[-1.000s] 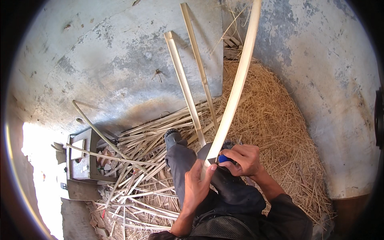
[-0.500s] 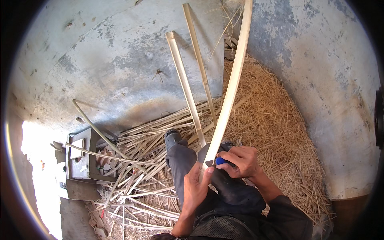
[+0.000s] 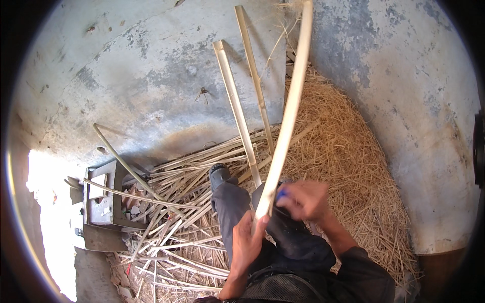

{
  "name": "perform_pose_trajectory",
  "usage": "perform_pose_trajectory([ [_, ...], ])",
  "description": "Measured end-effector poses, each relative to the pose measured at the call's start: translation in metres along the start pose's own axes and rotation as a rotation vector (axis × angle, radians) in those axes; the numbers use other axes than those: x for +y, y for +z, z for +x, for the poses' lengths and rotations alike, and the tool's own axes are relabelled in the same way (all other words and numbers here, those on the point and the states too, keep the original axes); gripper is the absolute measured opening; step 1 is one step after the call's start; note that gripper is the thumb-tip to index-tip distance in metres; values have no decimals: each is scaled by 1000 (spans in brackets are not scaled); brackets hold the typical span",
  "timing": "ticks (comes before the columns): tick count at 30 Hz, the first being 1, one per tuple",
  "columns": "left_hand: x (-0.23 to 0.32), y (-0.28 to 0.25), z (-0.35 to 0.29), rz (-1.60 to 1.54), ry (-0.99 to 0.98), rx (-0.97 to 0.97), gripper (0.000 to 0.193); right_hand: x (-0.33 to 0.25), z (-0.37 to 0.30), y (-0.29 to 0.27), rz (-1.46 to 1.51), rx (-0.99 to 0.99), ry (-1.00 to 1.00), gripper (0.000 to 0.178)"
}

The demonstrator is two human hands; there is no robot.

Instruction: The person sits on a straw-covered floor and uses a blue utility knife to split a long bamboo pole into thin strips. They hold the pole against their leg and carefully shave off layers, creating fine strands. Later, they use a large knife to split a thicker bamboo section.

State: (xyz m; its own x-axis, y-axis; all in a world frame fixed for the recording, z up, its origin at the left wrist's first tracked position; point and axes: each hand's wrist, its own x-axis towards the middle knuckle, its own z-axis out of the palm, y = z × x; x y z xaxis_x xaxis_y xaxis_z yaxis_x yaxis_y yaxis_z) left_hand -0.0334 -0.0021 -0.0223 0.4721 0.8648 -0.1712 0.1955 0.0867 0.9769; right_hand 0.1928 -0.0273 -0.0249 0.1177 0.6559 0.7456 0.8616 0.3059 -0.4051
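Left hand (image 3: 246, 242): fingers grip the pale strip (image 3: 289, 120);
Right hand (image 3: 309, 200): blurred fingers are curled around a blue tool (image 3: 282, 194);
Straw heap (image 3: 348, 136): beyond the right fingers

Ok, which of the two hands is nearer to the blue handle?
Right. The right hand, blurred, grips the blue handle; the left hand is farther left and lower, holding the pale strip.
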Motion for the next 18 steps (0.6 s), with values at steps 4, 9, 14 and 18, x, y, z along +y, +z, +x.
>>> perform_pose_trajectory([
  [4,-19,-4,-27,-92,-158,-108,28,58,28,-35,-103,226,273,30],
  [9,-31,-22,-18,142,-65,-131,27,64,22,-40,-86,149,264,34],
  [14,-24,-36,-3,133,20,-242,27,59,21,-37,-76,143,234,32],
  [18,-19,-31,16,183,272,-247,38,57,17,-36,-65,104,203,30],
])
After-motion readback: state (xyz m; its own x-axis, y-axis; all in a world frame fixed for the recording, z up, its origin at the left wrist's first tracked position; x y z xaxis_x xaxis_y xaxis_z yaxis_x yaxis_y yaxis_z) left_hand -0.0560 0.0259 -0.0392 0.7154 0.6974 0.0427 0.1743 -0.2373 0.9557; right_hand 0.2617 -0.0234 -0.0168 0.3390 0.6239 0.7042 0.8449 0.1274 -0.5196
